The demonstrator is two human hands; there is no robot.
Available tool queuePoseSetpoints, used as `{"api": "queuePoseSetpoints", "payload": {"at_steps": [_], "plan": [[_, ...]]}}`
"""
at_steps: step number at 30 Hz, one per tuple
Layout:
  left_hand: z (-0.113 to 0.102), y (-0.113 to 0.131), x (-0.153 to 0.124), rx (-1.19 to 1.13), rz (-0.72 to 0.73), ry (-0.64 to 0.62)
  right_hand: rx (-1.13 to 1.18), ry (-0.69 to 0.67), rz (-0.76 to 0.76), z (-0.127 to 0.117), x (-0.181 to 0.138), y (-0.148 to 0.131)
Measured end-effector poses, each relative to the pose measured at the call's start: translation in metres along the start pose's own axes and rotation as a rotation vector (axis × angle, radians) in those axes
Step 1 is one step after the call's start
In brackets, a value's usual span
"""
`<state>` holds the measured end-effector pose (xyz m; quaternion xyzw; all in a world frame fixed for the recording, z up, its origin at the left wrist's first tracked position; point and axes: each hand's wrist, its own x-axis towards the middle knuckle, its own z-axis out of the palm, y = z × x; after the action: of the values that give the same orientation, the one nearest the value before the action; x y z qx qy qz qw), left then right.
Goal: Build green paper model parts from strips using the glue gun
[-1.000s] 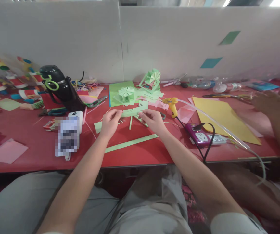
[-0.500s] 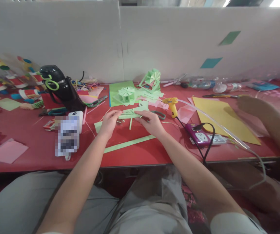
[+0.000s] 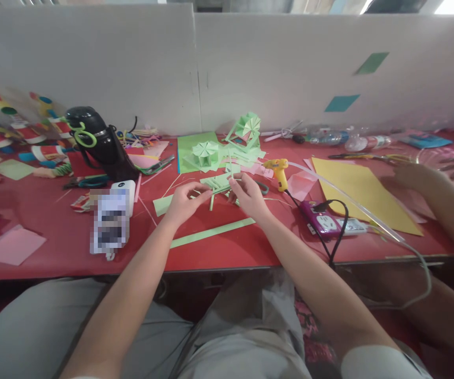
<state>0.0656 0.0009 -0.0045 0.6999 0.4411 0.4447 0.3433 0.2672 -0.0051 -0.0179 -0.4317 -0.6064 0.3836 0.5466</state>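
Low over the red table, my left hand [image 3: 185,202] is closed, thumb and fingertips pinching one end of a light green paper strip [image 3: 221,190]. My right hand [image 3: 247,196] is closed on the strip's other end; part of the paper is hidden by the fingers. Behind the hands lie more green paper pieces [image 3: 215,181]. A long flat green strip [image 3: 211,233] rests on the table in front of them. Farther back stand a small folded green paper piece [image 3: 205,152] with a pleated round top and a larger green paper construction [image 3: 248,128].
A yellow glue gun [image 3: 277,171] stands right of my hands, its cord near a purple power strip [image 3: 321,220]. Yellow paper [image 3: 363,192] lies beyond. At left are a black bottle [image 3: 100,142] and a phone [image 3: 110,221]. Another person's arm [image 3: 440,195] reaches in from the right.
My hands have shifted slightly, the left to the right and lower, and the green strip between them has turned. The other person's hand has moved a little.
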Motion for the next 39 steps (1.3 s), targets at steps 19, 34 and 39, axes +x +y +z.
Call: {"api": "queuePoseSetpoints", "payload": {"at_steps": [19,34,39], "plan": [[0.001,-0.016,0.005,-0.239,-0.040,0.201,0.139,-0.025,0.063,0.001,0.000,0.001],[0.004,-0.020,0.008,-0.367,-0.038,0.270,0.099,0.008,0.112,0.002,0.002,0.002],[0.003,-0.017,0.006,-0.354,0.011,0.275,0.031,0.029,0.116,0.001,0.003,0.002]]}}
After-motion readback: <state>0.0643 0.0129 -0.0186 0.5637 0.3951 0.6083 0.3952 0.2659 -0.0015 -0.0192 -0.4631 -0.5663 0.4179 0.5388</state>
